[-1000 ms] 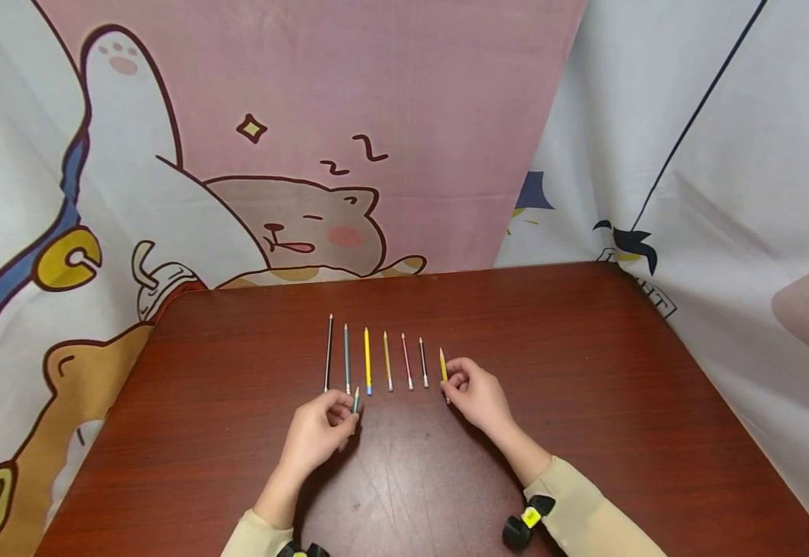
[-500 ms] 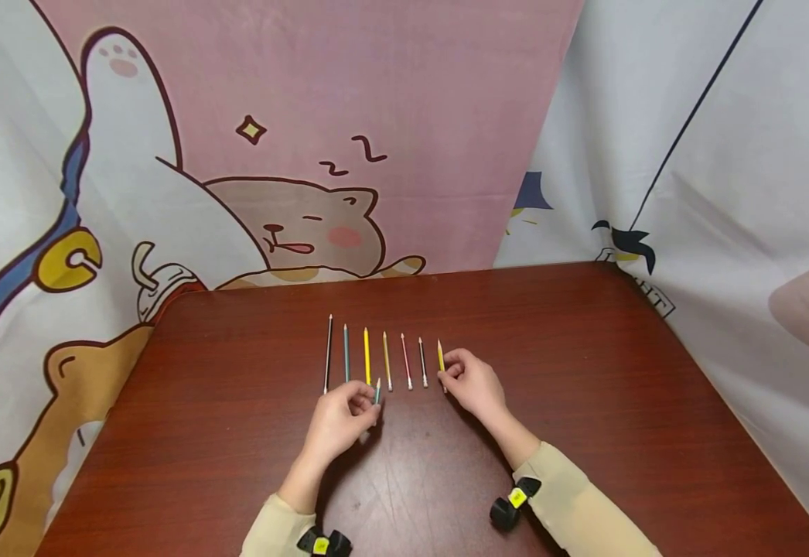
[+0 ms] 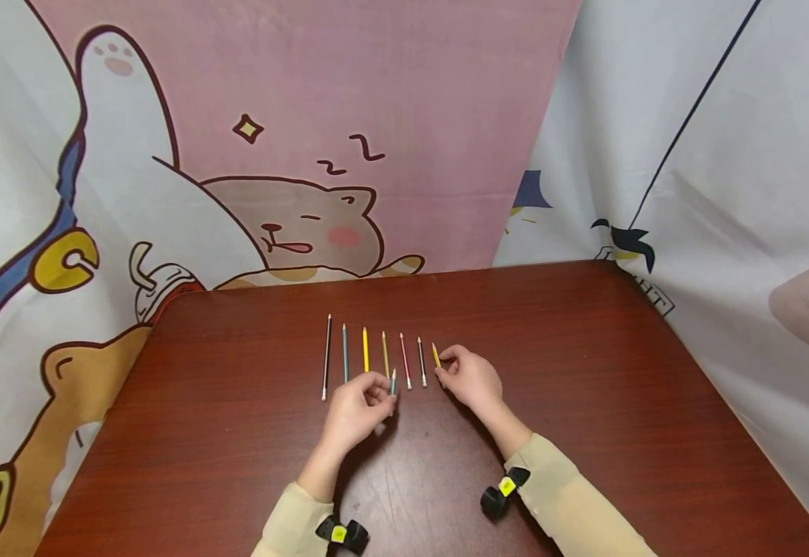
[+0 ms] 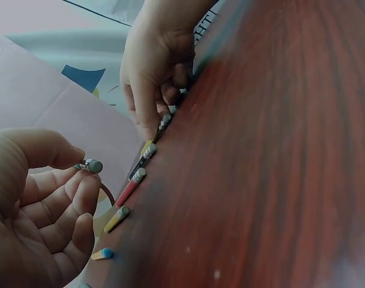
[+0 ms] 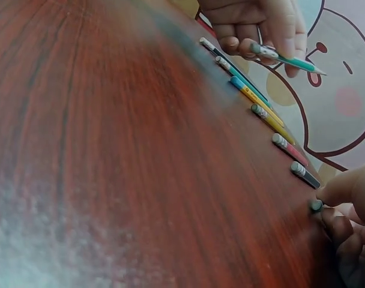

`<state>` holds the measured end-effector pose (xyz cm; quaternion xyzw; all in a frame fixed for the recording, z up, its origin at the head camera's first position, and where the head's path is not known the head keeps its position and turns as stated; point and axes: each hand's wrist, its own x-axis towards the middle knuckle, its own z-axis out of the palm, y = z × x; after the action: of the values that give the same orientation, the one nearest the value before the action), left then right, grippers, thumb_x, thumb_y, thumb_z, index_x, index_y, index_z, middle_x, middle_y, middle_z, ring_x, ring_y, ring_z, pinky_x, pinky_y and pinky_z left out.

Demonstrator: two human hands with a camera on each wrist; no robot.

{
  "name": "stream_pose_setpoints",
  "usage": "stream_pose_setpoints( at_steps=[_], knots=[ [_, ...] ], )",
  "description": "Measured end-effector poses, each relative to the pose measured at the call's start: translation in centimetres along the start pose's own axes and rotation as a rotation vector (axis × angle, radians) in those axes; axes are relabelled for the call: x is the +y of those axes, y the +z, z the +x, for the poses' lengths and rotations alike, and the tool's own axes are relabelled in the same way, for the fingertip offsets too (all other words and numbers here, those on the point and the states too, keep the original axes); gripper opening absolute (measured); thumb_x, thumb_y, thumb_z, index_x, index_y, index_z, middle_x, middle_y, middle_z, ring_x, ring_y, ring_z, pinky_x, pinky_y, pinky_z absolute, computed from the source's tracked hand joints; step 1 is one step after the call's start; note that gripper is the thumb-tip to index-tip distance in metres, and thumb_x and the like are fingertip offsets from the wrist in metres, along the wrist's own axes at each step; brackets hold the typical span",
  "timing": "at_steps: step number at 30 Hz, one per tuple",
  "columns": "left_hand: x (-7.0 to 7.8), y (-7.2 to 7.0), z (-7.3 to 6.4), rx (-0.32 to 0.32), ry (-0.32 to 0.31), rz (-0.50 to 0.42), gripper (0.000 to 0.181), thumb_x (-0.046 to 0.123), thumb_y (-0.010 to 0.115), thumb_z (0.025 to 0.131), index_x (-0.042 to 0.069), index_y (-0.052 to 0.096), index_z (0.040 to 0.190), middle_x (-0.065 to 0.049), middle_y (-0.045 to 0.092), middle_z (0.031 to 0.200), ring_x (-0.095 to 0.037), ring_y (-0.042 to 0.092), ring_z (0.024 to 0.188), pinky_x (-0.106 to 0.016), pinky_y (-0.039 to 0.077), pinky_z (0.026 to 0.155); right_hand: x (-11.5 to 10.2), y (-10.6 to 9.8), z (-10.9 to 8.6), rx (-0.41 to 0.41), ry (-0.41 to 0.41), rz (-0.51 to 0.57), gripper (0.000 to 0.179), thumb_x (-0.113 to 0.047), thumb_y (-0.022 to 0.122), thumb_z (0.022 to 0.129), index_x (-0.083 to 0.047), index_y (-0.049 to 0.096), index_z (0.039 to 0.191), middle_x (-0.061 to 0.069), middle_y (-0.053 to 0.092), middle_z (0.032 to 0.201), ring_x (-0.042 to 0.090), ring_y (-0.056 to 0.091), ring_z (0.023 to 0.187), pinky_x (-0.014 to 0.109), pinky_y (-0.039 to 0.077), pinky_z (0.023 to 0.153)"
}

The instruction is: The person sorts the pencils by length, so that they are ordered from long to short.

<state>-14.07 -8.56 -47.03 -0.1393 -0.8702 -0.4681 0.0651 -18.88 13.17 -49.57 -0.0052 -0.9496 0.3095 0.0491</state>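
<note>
A short teal pencil [image 5: 299,63] with an eraser end is pinched between the thumb and fingers of my left hand [image 3: 356,414], raised over the near ends of the row. My right hand [image 3: 470,377] pinches a short yellow pencil [image 3: 435,354] at the row's right end, its eraser low against the table in the right wrist view. Left of it lie a short black pencil [image 3: 421,362], a red pencil [image 3: 406,361] and a gold-yellow pencil [image 3: 386,352]. Farther left are a bright yellow pencil [image 3: 366,348], a long teal pencil [image 3: 345,352] and a long black pencil [image 3: 326,356]. My left hand hides some near ends.
The row lies on a dark red-brown wooden table [image 3: 585,387]. Behind it hangs a pink and white cloth [image 3: 446,116] with cartoon animals, reaching the table's back edge.
My left hand has moved right and slightly away from me with the short teal pencil, along the row. The right hand has shifted a little left with the short yellow pencil, closer to the row.
</note>
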Motion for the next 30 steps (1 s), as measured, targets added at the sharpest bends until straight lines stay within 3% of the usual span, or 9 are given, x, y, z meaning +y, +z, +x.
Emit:
stream_pose_setpoints(
  at_steps=[20, 25, 30],
  knots=[
    [1.3, 2.4, 2.0, 0.010, -0.014, 0.003, 0.013, 0.013, 0.071, 0.074, 0.008, 0.065, 0.085, 0.008, 0.060, 0.063, -0.002, 0.051, 0.053, -0.021, 0.043, 0.052, 0.1, 0.2, 0.0, 0.028, 0.020, 0.000, 0.024, -0.034, 0.070, 0.078, -0.021, 0.065, 0.098, -0.012, 0.057, 0.064, 0.008, 0.052, 0.055, 0.030, 0.039, 0.049],
    [1.8, 2.9, 2.3, 0.014, -0.018, 0.006, 0.014, 0.012, 0.070, 0.073, 0.005, 0.065, 0.085, 0.007, 0.061, 0.062, -0.001, 0.051, 0.051, -0.021, 0.042, 0.051, 0.2, 0.1, -0.2, 0.052, -0.005, 0.041, 0.023, -0.033, 0.068, 0.080, -0.019, 0.066, 0.097, -0.011, 0.058, 0.065, 0.007, 0.053, 0.056, 0.031, 0.041, 0.051],
    [2.1, 3.4, 2.6, 0.031, -0.053, 0.055, 0.014, 0.016, 0.070, 0.072, 0.009, 0.066, 0.084, 0.009, 0.061, 0.062, -0.002, 0.052, 0.052, -0.022, 0.042, 0.053, 0.7, -0.2, -0.7, 0.069, -0.025, 0.122, 0.019, -0.027, 0.066, 0.082, -0.016, 0.066, 0.097, -0.007, 0.057, 0.066, 0.009, 0.051, 0.056, 0.031, 0.040, 0.053]
  ],
)
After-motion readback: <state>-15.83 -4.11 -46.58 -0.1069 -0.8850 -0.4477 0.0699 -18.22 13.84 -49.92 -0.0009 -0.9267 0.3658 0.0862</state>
